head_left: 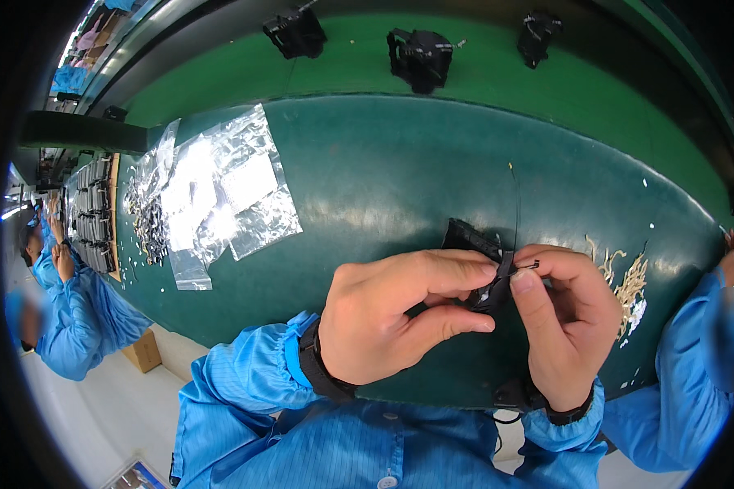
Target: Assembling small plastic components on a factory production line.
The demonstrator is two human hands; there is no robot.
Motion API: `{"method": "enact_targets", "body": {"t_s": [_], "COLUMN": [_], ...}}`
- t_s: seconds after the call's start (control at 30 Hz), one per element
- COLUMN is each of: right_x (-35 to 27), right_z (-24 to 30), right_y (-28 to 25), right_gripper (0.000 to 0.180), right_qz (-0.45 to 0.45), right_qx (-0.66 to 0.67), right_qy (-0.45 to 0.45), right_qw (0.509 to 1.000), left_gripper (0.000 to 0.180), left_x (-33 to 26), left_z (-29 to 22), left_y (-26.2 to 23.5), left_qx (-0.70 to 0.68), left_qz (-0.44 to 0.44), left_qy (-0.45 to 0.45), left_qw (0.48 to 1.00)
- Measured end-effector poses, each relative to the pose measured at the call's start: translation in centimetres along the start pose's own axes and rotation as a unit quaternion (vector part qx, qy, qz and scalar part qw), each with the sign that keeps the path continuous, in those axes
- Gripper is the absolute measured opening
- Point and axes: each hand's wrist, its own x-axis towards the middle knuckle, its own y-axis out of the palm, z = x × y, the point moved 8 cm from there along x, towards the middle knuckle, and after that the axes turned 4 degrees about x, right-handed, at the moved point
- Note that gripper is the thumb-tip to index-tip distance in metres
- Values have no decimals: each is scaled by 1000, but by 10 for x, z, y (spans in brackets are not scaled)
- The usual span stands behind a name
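- Your left hand (395, 314) grips the black part (489, 297) between bent forefinger and thumb; it sits just above the table's near edge, angular and hard-looking, with a flat dark flap at its upper left.
- Your right hand (571, 314) pinches a short dark lead (533, 265) between thumb and forefinger at the part's right side; the other fingers curl inward.
- Above your fingertips rises a hair-thin, slightly bowed wire (519, 212) with a yellowish tip.
- On your left, crinkled clear plastic bags (265, 212) lie in a glossy overlap, beside a heap of small loose pieces (148, 228).
- On your right are tangled cream strands (630, 285), limp and stringy.
- Your tabletop (383, 179) is smooth, dull green; beyond it, boxy black units (420, 61) rest on a brighter green strip (489, 77).
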Motion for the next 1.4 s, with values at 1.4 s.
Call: {"method": "enact_targets", "body": {"t_s": [1.4], "right_x": [149], "right_z": [71], "right_y": [259], "right_gripper": [78], "right_qz": [317], "right_qx": [-432], "right_qy": [-102], "right_qw": [838], "left_gripper": [17], "left_x": [10], "left_z": [99], "left_y": [36], "left_qx": [-320], "left_qz": [-7], "left_qy": [-191], "left_qw": [928]}}
